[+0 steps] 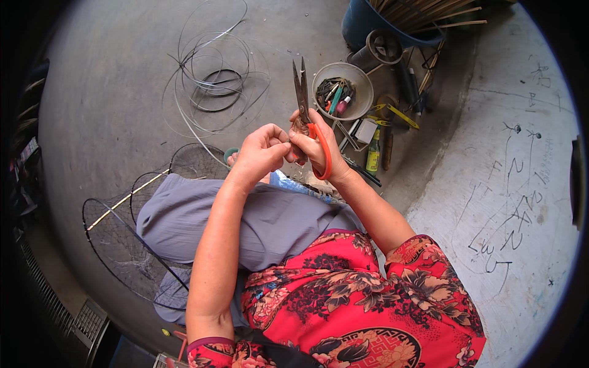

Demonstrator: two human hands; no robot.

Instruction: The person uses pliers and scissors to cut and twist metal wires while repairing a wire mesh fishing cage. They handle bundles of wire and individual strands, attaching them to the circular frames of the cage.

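Observation:
My right hand (318, 146) holds a pair of scissors (301, 92) with orange handles. The dark blades point up and away from me, a little apart at the tips. Close beside it on the left, my left hand (265, 147) is closed, its thumb and fingers pinched together near the right fingertips. Whatever it pinches is too small or hidden to make out. By my left leg, a dark net on round hoops (130, 199) rests against the grey cloth (202, 214) over my lap, with a pale rod along it.
Loose coils of thin wire or strip (215, 83) lie on the floor ahead. At the far right stand a blue bucket (357, 24) of sticks and a bowl (366, 92) holding small tools. A green bottle (373, 156) and yellow tool (402, 116) lie nearer.

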